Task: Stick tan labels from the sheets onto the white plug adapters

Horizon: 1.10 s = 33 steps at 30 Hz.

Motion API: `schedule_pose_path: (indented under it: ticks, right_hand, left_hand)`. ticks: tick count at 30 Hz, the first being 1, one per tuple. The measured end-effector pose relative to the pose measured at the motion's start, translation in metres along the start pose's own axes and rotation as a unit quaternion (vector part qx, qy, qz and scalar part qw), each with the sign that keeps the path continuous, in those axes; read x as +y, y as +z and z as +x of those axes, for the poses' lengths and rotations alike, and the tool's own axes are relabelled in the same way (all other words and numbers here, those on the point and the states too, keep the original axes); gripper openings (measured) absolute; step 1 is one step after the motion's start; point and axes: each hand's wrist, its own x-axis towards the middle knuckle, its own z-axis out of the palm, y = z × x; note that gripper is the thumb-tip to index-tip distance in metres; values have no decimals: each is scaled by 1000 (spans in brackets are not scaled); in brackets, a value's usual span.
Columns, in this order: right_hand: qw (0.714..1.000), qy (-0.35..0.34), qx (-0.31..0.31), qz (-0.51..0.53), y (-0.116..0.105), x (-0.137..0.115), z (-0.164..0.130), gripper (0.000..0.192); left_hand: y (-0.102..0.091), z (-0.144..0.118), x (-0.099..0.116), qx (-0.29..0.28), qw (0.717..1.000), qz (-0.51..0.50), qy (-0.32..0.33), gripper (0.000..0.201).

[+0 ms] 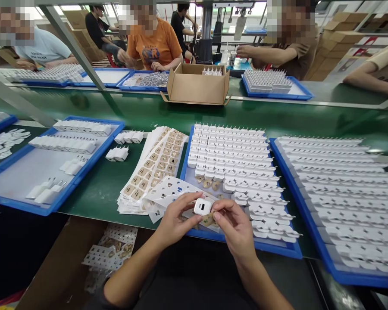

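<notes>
Both my left hand (173, 221) and right hand (234, 228) pinch the white charger plug (202, 207) over the blue tray (271, 249). It looks light, rigid and slick, so I'd grip its flat sides.

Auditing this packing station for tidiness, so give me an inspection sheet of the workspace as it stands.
Surface: green bench, mostly covered by trays.
Job's things: white charger held between both hands; sticker sheets fanned out at left; middle blue tray packed with rows of white chargers.
Clutter: loose chargers on the bench; spent sticker sheets dropped below its edge.
Grippers: left hand and right hand both pinch the charger.
Cables: nothing seen.
Surroundings: left blue tray part filled, right blue tray full; cardboard box across the belt; other people seated opposite.
</notes>
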Motion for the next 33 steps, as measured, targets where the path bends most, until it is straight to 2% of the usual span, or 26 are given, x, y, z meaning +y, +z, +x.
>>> schedule_pose_path:
  ticks: [4, 10, 22, 33]
  right_hand:
    - [999, 11, 40, 1, 4, 2, 4, 3]
    - [998, 16, 56, -23, 11, 3, 8, 4]
    - [998, 12, 60, -28, 17, -3, 8, 4]
    - [992, -42, 60, -100, 21, -1, 6, 12]
  left_hand:
    - [1, 3, 1, 74, 985, 135, 83, 43]
    - [5, 6, 7, 92, 973, 172, 121, 40]
    - [5, 7, 9, 101, 968, 186, 135, 37]
    - [7, 7, 12, 113, 964, 202, 135, 34]
